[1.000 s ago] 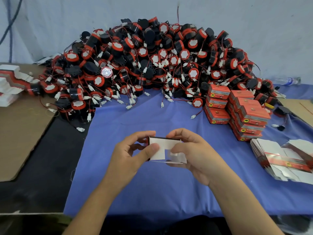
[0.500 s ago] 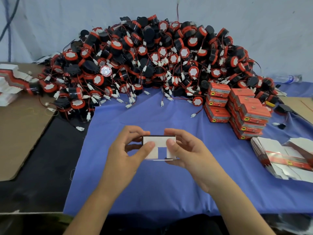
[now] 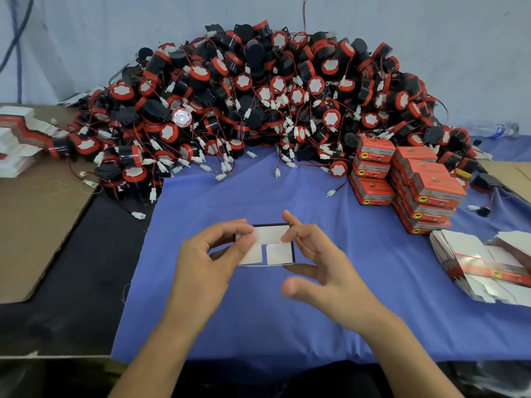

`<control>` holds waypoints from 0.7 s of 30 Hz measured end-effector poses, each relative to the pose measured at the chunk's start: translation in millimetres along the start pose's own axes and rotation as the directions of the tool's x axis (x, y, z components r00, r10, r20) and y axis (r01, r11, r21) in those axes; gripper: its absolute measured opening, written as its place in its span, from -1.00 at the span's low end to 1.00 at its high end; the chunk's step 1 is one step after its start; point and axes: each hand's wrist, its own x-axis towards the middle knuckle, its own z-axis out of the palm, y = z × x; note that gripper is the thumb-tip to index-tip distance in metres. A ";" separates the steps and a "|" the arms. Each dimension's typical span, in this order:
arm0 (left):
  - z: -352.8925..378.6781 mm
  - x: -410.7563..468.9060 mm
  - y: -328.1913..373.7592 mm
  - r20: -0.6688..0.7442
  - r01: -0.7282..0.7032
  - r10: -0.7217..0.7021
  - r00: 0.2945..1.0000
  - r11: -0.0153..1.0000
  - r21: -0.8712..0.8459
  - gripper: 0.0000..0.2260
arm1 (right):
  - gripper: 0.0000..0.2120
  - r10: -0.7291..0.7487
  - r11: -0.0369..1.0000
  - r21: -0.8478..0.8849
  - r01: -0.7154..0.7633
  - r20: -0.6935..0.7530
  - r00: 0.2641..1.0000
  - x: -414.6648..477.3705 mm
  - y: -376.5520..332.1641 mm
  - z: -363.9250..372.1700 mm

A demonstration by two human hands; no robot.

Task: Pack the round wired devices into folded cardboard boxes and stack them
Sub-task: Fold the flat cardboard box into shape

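The left grip (image 3: 201, 262) pinched the box (image 3: 273, 245) over the near bench (image 3: 287, 326). The right grip (image 3: 321, 265) was apart, only touching it. It seemed best to tuck the flaps flat and square.

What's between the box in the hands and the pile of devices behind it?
Head view: bare blue cloth separates the box from the pile; only stray wire connectors at the pile's edge.

My packing bench, a small workshop.
Heaped round wired devices (image 3: 258, 110), stacked red boxes (image 3: 425, 188) and flat carton blanks (image 3: 459, 248) crowd my blue cloth (image 3: 258, 326).
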 end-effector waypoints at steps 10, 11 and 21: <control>4.4 -13.8 9.4 0.157 -0.057 0.045 0.987 0.996 0.075 -0.58 | -0.58 0.089 0.956 0.292 0.014 -0.336 0.938 2.2 -3.7 14.3; 6.3 -15.3 8.8 0.136 -0.067 0.055 0.989 0.994 0.086 -0.56 | -0.59 0.109 0.952 0.307 0.004 -0.350 0.930 2.4 -4.2 15.2; 43.9 -28.2 6.0 -0.186 -0.178 0.155 0.970 0.977 -0.117 -0.52 | -0.65 0.088 0.917 0.387 0.095 -0.428 0.899 2.4 -18.7 35.5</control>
